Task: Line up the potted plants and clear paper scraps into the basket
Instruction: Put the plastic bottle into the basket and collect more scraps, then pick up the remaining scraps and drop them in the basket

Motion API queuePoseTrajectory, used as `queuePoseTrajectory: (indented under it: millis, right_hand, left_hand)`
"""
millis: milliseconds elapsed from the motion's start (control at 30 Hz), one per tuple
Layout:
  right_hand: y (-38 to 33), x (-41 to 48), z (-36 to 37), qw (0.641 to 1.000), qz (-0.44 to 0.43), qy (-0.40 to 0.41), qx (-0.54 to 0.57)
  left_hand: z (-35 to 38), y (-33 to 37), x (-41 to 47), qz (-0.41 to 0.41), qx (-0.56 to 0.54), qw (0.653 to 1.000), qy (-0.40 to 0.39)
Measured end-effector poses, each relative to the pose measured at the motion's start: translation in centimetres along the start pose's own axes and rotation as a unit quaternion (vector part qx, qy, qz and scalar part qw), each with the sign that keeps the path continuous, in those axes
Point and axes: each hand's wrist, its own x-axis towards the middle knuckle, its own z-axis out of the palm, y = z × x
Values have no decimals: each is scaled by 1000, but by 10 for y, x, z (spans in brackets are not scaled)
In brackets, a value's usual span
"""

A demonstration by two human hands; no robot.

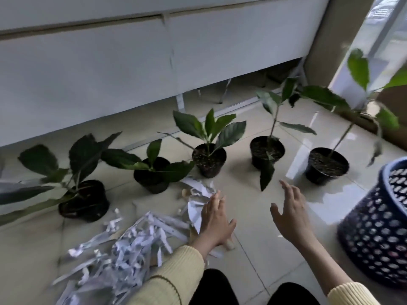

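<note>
Several leafy plants in black pots stand in a rough row on the tiled floor: a far-left pot (84, 202), a second pot (152, 175), a middle pot (209, 160), a fourth pot (266, 151) and a right pot (327, 165). Shredded white paper scraps (130, 245) lie heaped at lower left, with larger torn pieces (198, 194) in front of the middle pots. My left hand (214, 219) is spread flat, its fingertips over the torn pieces. My right hand (290, 213) hovers with fingers apart, empty. The dark blue perforated basket (378, 234) stands at right.
A white cabinet front (110, 69) runs behind the plants with a gap beneath it. A window and wall corner are at upper right. My dark-clad knees (242, 291) are at the bottom. Bare tiles lie between my right hand and the basket.
</note>
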Motion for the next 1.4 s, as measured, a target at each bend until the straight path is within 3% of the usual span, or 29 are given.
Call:
queuePoseTrajectory:
  millis: [233, 333, 533, 633, 867, 1000, 1233, 1400]
  right_hand:
    - [-32, 2, 92, 982, 21, -185, 22]
    - [-38, 5, 125, 968, 30, -248, 13]
    - [-47, 33, 178, 944, 31, -329, -9]
    - [-50, 58, 204, 937, 13, -349, -26]
    - [-65, 125, 273, 922, -56, -376, -73]
    - [-85, 152, 293, 931, -96, -347, -56]
    - [-89, 182, 338, 909, -111, -394, -78]
    - [-73, 174, 334, 874, -162, -440, -128]
  left_hand:
    - [-6, -121, -29, -199, -99, 975, -3]
    - [-8, -159, -35, -270, -81, 959, -23]
    - [-6, -204, -33, -367, -87, 926, 17]
    - [-2, -215, -31, -414, -54, 908, 0]
    - [21, -221, -13, -459, -102, 881, -48]
    - [23, -216, -10, -459, -91, 880, -80]
    - [40, -217, -12, -451, -18, 876, -167]
    - [40, -215, -13, -466, 12, 861, -201]
